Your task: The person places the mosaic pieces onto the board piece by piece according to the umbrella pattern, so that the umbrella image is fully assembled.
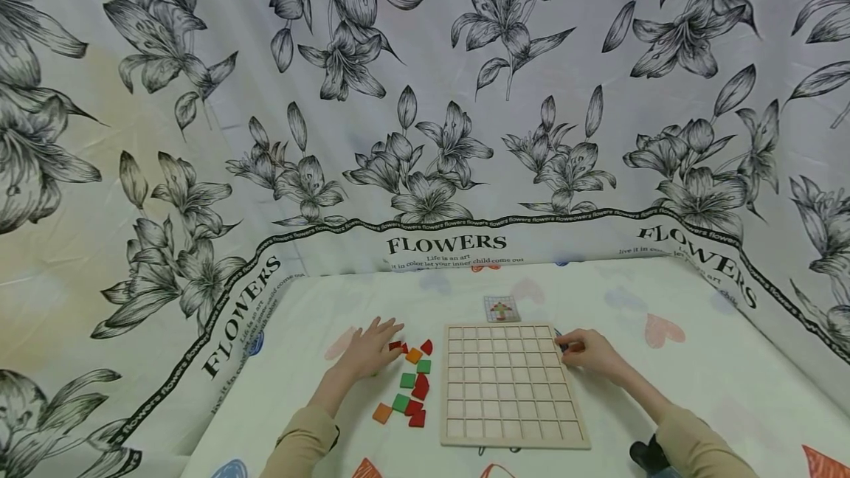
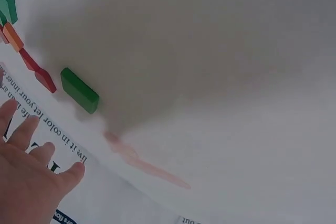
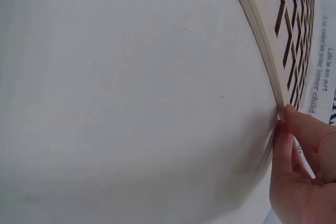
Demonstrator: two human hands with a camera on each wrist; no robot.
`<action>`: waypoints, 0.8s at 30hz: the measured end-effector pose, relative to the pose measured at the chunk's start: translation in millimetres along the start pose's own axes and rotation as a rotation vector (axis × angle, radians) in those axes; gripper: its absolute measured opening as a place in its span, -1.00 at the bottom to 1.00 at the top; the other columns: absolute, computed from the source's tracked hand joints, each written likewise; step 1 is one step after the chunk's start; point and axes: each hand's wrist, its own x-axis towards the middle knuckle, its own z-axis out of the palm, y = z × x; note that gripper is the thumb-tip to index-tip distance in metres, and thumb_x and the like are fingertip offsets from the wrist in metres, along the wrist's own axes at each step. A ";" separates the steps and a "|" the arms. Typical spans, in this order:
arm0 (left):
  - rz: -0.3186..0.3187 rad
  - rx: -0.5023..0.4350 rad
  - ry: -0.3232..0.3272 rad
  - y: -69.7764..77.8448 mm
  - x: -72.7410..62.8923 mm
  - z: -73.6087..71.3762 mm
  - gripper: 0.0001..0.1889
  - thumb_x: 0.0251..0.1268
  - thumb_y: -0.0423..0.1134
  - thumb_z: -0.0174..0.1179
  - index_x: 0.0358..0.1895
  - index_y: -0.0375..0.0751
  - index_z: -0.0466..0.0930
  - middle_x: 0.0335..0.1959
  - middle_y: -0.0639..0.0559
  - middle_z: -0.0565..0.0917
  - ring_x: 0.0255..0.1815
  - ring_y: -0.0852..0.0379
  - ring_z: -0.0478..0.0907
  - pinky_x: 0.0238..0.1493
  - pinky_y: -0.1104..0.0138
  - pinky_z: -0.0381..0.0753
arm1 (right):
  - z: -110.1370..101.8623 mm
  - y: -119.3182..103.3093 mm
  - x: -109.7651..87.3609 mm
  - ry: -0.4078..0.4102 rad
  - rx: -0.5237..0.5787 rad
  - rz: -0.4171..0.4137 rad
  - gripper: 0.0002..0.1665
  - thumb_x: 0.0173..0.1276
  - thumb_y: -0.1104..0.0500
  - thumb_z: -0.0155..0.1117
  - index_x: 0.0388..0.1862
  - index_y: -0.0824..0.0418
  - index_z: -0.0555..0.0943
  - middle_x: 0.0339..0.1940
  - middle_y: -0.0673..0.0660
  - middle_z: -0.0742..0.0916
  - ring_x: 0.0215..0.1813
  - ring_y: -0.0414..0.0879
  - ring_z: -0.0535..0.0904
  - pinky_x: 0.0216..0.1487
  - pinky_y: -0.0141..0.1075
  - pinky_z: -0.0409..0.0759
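Observation:
A square wooden grid board [image 1: 514,443] lies on the table, its cells bare. My right hand [image 1: 591,355] pinches the board's right edge near the far corner; in the right wrist view, thumb and fingertips meet at that wooden edge [image 3: 257,35]. My left hand [image 1: 365,349], fingers spread and fairly straight, hovers close over the far end of a loose group of small coloured blocks left of the board. They include a green block [image 1: 408,380], a red block [image 1: 421,387] and an orange block [image 1: 381,412]. Another green block [image 2: 80,90] shows near the left fingers in the left wrist view.
A small picture card [image 1: 500,308] with a coloured figure on a grid lies just beyond the board's far edge. The table has a pale cloth [image 1: 624,404] printed with hearts. A flower-printed curtain [image 1: 432,131] surrounds it. Something dark [image 1: 647,456] sits beside the right forearm.

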 end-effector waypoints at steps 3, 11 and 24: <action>0.024 -0.022 -0.034 -0.2 2.6 1.6 -0.52 0.32 -0.09 0.14 0.26 -0.16 0.45 0.36 -0.17 0.39 0.45 -0.29 0.13 0.30 -0.28 0.10 | 0.1 0.4 -0.9 0.012 0.009 0.010 -0.56 0.15 0.32 0.33 0.03 0.46 0.57 -0.20 0.29 0.70 -0.25 -0.17 0.59 -0.32 -0.40 0.50; 0.088 -0.012 -0.006 -7.1 9.0 9.8 -0.67 0.28 -0.19 0.19 0.08 -0.19 0.59 0.25 -0.21 0.49 0.38 -0.33 0.24 0.24 -0.21 0.27 | 1.9 -1.9 -1.7 0.031 0.010 0.015 -0.56 0.15 0.31 0.34 0.03 0.45 0.59 -0.12 0.34 0.68 -0.23 -0.14 0.62 -0.29 -0.40 0.52; 0.077 -0.036 0.044 -9.3 15.1 17.4 -0.84 0.20 -0.24 0.27 -0.15 -0.09 0.66 0.15 -0.20 0.57 0.32 -0.32 0.32 0.21 -0.17 0.34 | 3.7 -5.2 -1.3 0.060 -0.051 -0.010 -0.59 0.11 0.35 0.35 -0.03 0.45 0.61 -0.15 0.33 0.69 -0.26 -0.11 0.60 -0.34 -0.41 0.49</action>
